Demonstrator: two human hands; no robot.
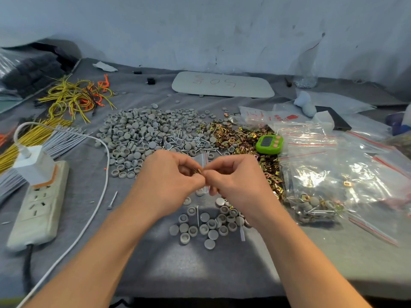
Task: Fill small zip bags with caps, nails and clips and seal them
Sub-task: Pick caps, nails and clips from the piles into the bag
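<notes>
clear plastic zip bag (202, 160), probably light, limp and slippery, hangs above the middle of the desk (155, 263), pinched by left hand (171, 176) and right hand (235, 176). best gripped at its stiffer zip rim.

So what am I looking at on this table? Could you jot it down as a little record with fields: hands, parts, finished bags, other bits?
Hands: left hand and right hand pinch a small zip bag between them; a gold clip shows at the left fingertips
Caps: grey cap pile beyond the hands, smaller cap group below them
Nails: nails mixed into the pile's right side
Clips: gold clip heap right of the caps
Finished: filled bag at right
Other: green timer, power strip
</notes>
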